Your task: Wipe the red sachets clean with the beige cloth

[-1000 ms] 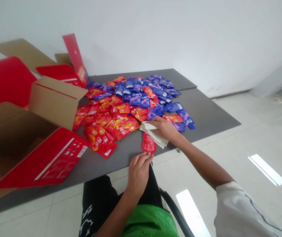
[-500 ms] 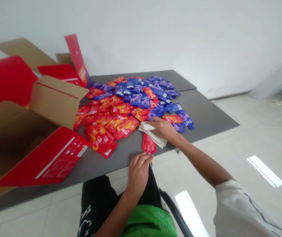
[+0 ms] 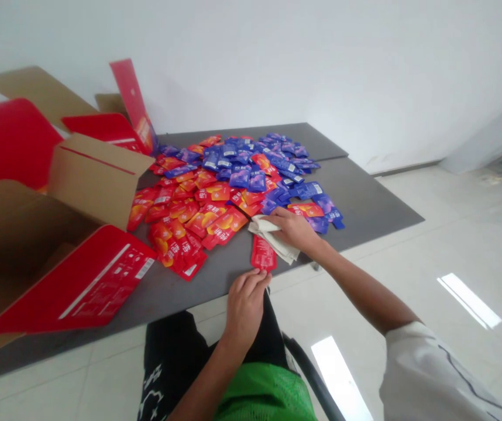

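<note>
Cloth [image 3: 281, 245] in right hand [image 3: 294, 228]; left hand [image 3: 246, 295] palm-down.

Room opened up on the surface [image 3: 371, 202] at right; leftward, the packet heap [image 3: 213, 192] crowded in and a jutting carton flap [image 3: 90, 286] blocked the way!

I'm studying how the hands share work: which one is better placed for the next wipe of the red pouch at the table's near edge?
Probably the right hand: it holds the pale cloth, which covers the far end of the red pouch. The left hand, without a cloth, touches its near end.
</note>
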`<state>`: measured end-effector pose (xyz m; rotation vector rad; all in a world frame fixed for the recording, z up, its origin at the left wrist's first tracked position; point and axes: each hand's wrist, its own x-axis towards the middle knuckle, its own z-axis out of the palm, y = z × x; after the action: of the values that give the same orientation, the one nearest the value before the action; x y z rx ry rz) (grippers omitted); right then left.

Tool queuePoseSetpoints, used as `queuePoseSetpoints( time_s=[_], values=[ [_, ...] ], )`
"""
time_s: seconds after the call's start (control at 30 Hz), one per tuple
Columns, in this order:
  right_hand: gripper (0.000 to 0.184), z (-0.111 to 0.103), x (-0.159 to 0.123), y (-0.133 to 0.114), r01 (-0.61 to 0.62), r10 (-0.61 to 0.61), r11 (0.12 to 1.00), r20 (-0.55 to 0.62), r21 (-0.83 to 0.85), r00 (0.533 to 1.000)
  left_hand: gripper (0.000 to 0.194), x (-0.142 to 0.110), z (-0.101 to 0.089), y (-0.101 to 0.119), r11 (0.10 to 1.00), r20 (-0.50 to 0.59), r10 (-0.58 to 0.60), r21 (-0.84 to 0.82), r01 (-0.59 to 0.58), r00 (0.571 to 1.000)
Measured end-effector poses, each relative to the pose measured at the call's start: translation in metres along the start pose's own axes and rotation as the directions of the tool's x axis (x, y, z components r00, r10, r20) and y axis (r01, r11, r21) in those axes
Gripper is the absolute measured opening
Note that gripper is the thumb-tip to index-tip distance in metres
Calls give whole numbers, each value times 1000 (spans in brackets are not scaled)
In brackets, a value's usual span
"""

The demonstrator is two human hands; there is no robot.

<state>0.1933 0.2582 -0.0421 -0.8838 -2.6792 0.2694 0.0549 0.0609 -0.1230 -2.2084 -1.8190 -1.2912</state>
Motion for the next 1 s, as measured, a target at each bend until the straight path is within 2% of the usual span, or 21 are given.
queuePoseSetpoints(
  time_s=[0.17,0.23,0.33,0.47,0.53,0.6,0.7,0.77,0.87,1.0],
  values=[
    [41,10,-48,-37,116,-130,981,82,157,988,23,-2,-1,1,998,30,-22,51,20,999],
    [39,17,-52,-39,107,-126,978,101,179,987,22,-2,-2,2,998,39,-28,50,26,999],
    [38,19,-29,-23,68,-82,987,87,148,993,28,0,-3,2,1000,22,-8,9,7,1000],
    [35,7,6,1,-10,9,1000,50,17,999,28,1,-1,1,1000,-5,-3,-5,3,1000],
    [37,1,4,-2,-13,13,1000,24,4,1000,29,1,-1,1,1000,-12,-1,-7,1,1000],
    [40,0,-11,-14,36,-37,998,22,54,999,28,1,-2,2,1000,-14,4,0,-4,1000],
    [40,7,-38,-34,110,-124,982,87,150,988,23,2,-3,3,999,4,-14,38,14,1000],
    [38,13,-43,-36,115,-138,976,115,187,984,23,2,-3,3,999,10,-20,46,19,1000],
    [36,16,-24,-20,57,-71,986,85,156,994,27,2,-3,3,1000,9,1,16,-1,1000],
    [34,6,5,8,-19,19,998,16,61,1000,28,3,-5,1,1000,8,19,19,-19,1000]
  ],
)
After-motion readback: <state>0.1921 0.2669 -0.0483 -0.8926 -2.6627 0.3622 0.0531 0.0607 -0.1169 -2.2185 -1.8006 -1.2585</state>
